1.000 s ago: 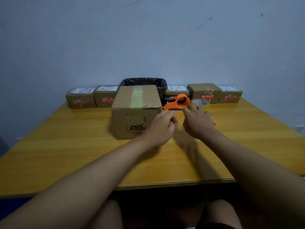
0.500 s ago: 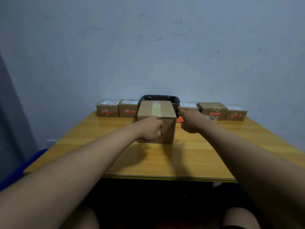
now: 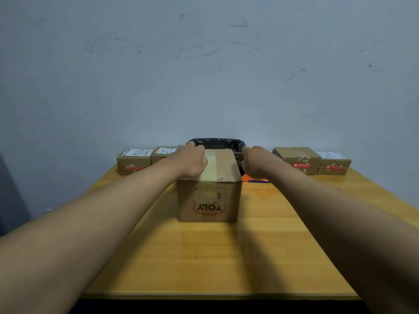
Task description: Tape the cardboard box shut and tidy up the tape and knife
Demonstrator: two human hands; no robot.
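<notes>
The cardboard box (image 3: 209,200) stands mid-table with a strip of tape (image 3: 210,168) along its top and down its front; its red logo reads upside down. My left hand (image 3: 190,163) lies curled over the box's far left top edge. My right hand (image 3: 255,163) is curled against the box's far right top edge. Both sets of fingertips reach close to the bin's rim behind, and contact with it cannot be told. A bit of the orange tape dispenser (image 3: 250,178) shows under my right wrist, with a thin dark blue item (image 3: 259,181) beside it. The tape roll is hidden.
A black-lined bin (image 3: 217,142) sits right behind the box. Small labelled parcels line the wall at the left (image 3: 133,162) and right (image 3: 297,159), (image 3: 333,163). The wooden table (image 3: 215,257) stretches toward me; its near edge crosses the lower part of the view.
Both hands moved from the box's front and the dispenser area up to the box's far top edges. The view pulled back and then closer, and the box now looks larger.
</notes>
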